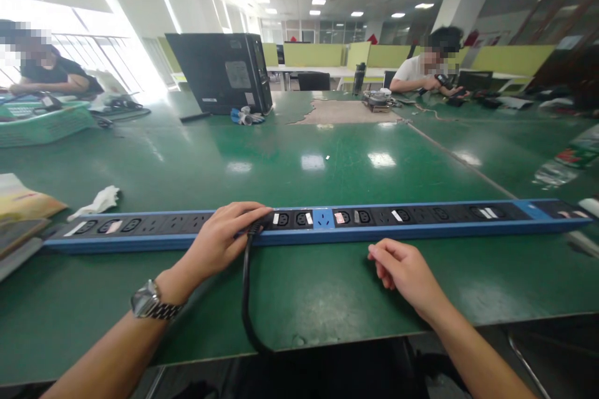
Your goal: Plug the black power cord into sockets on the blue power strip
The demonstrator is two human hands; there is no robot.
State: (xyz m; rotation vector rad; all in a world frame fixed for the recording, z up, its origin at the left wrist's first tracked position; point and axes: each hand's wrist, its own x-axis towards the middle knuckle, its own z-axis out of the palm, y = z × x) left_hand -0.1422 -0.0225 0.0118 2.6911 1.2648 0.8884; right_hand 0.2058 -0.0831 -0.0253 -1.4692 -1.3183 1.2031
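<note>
A long blue and black power strip (374, 234) lies across the green table, with rows of sockets and small white and pink labels. My left hand (224, 234), with a watch (148, 300) on the wrist, rests over the strip left of its middle, fingers closed around the plug end of a black cable (246, 299). The cable hangs from there over the table's front edge. My right hand (397, 268) is in front of the strip, right of the middle, fingers curled together; whether something small is pinched in them is hidden.
A black computer case (219, 75) and a blue-white bundle (247, 116) stand at the back. A green basket (47, 124) and crumpled tissue (100, 201) are left, a plastic bottle (561, 165) right. Two people sit across the table (281, 162).
</note>
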